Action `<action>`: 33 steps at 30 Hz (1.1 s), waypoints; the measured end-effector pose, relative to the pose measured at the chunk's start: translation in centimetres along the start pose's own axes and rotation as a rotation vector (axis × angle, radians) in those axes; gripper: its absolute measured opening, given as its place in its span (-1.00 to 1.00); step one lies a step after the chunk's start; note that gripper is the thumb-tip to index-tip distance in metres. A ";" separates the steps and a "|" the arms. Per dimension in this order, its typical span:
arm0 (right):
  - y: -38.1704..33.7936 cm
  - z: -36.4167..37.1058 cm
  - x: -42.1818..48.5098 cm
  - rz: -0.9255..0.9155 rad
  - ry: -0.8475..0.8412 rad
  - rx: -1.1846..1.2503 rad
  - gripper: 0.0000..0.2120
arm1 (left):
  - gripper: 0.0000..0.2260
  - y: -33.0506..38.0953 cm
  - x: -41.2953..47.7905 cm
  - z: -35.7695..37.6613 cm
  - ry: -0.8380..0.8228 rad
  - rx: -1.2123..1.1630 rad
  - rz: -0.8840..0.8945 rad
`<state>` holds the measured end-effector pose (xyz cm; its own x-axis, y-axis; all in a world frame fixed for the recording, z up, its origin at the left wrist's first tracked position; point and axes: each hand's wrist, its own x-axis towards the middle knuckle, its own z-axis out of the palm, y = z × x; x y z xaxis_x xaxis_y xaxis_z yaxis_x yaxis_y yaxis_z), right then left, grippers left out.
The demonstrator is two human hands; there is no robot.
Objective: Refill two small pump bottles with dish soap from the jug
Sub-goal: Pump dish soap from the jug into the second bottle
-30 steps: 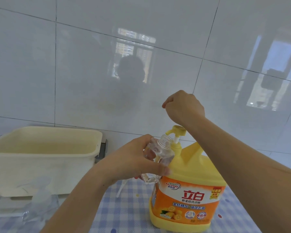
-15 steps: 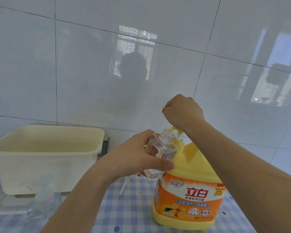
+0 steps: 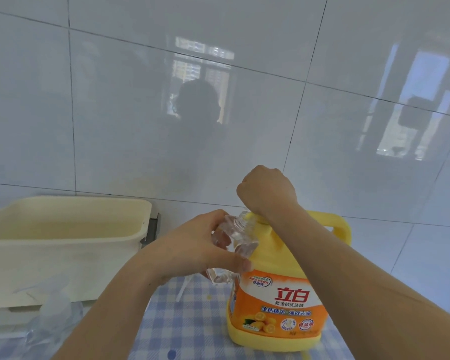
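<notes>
Cream tub [image 3: 63, 242] at left of frame. At centre, left hand [image 3: 200, 248] wrapped round 1 clear small bottle [image 3: 235, 233], neck tilted rightward. Right hand [image 3: 268, 193] a closed fist pressing down on the yellow dish soap jug [image 3: 278, 294], lower right on the checked bench [image 3: 192, 320].

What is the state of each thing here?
Bottle: uncapped, tilted, mouth at the pump.
Left hand: grips the bottle.
Right hand: fist on the pump.
Jug: upright on the cloth.
Tub: upright, inside unclear.
Second bottle: blurred, cannot tell.
</notes>
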<state>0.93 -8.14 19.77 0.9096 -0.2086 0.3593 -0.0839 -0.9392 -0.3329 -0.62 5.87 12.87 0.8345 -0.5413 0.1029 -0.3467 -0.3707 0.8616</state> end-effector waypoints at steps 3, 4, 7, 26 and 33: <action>0.0 0.0 0.1 -0.005 0.003 0.013 -0.79 | -0.49 -0.1 0.1 0.0 0.001 0.004 -0.005; 0.0 0.0 0.1 -0.005 0.002 0.015 -0.79 | -0.50 -0.1 0.1 0.0 0.001 0.001 -0.005; 0.0 0.1 0.2 -0.003 -0.002 0.013 -0.80 | -0.53 -0.1 0.2 0.1 0.001 -0.006 -0.012; -1.4 -2.7 2.3 -0.068 0.163 -0.035 -0.76 | -0.36 0.6 -0.3 0.2 0.040 -0.093 0.031; -0.8 -1.6 1.6 -0.064 0.100 -0.071 -0.84 | -0.43 0.7 -0.2 0.0 0.064 -0.085 0.028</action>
<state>1.82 -8.13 22.00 0.8692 -0.1707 0.4640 -0.0591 -0.9677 -0.2451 -1.06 5.76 13.48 0.8517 -0.5000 0.1571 -0.3350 -0.2888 0.8969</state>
